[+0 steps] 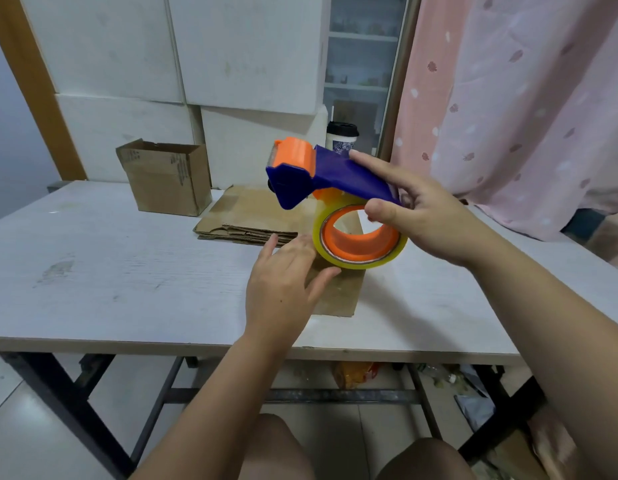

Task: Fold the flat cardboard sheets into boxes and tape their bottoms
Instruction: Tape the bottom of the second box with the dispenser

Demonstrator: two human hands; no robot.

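The tape dispenser [335,178] is hanging in the air above the middle of the white table [110,271], its blue body tilting up and away to the left and ending in an orange head. Its tape roll [356,264], yellowish-clear on an orange core, is facing the camera below the handle. The right hand [428,220] is gripping the dispenser by the blue handle, with the fingers lying along the far top side and the thumb pressing on the near side just above the roll. The left hand [283,282] is reaching out flat, fingers straight and close together, thumb spread toward the lower edge of the roll. It is holding nothing, and whether it is touching the roll or the single brown sheet [338,296] beneath it is unclear. That sheet is lying on the table near the front edge. Behind it a stack of flat cardboard sheets [252,216] is resting, and farther back to the left an already folded box [169,181] is standing upright with its top flaps open.
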